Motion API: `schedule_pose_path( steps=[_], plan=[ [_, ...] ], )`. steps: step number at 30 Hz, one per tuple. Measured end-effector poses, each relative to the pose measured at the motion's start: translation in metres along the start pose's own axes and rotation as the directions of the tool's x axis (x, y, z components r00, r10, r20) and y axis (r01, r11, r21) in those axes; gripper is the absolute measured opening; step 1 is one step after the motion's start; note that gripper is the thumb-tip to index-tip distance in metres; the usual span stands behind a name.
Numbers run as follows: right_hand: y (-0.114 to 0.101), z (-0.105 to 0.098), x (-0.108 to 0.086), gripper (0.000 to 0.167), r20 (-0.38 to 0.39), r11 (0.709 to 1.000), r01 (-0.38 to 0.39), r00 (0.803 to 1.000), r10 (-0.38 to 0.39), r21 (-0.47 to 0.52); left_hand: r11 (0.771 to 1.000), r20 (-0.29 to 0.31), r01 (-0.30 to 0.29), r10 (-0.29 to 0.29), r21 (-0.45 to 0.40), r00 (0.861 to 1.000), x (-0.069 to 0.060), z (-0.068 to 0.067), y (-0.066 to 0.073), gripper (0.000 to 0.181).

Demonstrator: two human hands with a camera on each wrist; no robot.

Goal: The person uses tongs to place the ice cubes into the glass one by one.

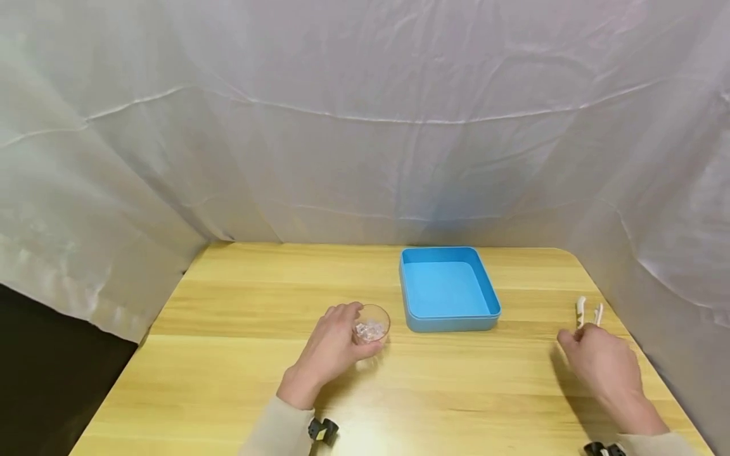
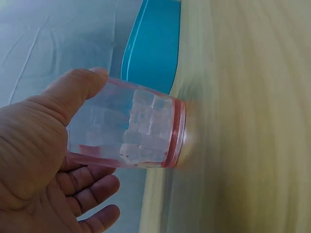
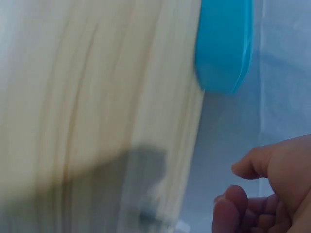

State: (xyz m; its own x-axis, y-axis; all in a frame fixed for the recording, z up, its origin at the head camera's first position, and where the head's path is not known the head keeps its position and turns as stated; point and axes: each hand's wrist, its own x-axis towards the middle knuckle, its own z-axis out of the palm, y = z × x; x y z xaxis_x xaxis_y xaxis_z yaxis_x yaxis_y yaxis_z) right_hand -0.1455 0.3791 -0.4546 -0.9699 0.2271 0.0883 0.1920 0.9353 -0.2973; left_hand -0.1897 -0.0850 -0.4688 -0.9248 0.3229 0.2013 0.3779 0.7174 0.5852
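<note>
A clear, pink-tinted cup (image 1: 373,324) stands upright on the wooden table with several clear, ice-like cubes (image 2: 148,127) in its lower part. My left hand (image 1: 333,342) grips it near the rim, thumb on one side and forefinger on the other; the remaining fingers spread loosely in the left wrist view. At the table's right side, my right hand (image 1: 607,364) hovers beside a white two-armed tool (image 1: 580,311), perhaps tongs, partly hidden behind the hand. In the right wrist view the right hand (image 3: 267,189) has loosely bent fingers, thumb apart, and nothing between them.
A square blue open-topped box (image 1: 450,324) stands toward the back of the table (image 1: 456,392), between the two hands. Grey cloth (image 1: 365,158) hangs behind the table and along its sides.
</note>
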Motion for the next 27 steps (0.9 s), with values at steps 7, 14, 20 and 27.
schedule_pose_path(
  steps=[7,14,20,27],
  plan=[
    [-0.053,0.013,-0.019,0.034,-0.069,0.982,0.181,0.982,-0.177,0.049,0.996,-0.024,0.090,-0.090,0.001,0.996,0.011,-0.011,-0.012,0.091],
    [-0.086,0.029,-0.032,0.036,-0.101,0.951,0.297,0.952,-0.288,0.088,0.989,-0.043,0.148,-0.148,-0.004,0.988,0.030,-0.019,-0.026,0.094],
    [-0.100,0.042,-0.036,0.041,-0.090,0.918,0.384,0.922,-0.376,0.104,0.978,-0.050,0.205,-0.207,-0.035,0.977,0.036,-0.020,-0.033,0.100],
    [-0.106,0.050,-0.041,0.043,-0.166,0.869,0.490,0.864,-0.475,0.066,0.989,-0.149,0.113,-0.098,0.097,0.984,0.001,-0.028,-0.022,0.094]
  ],
)
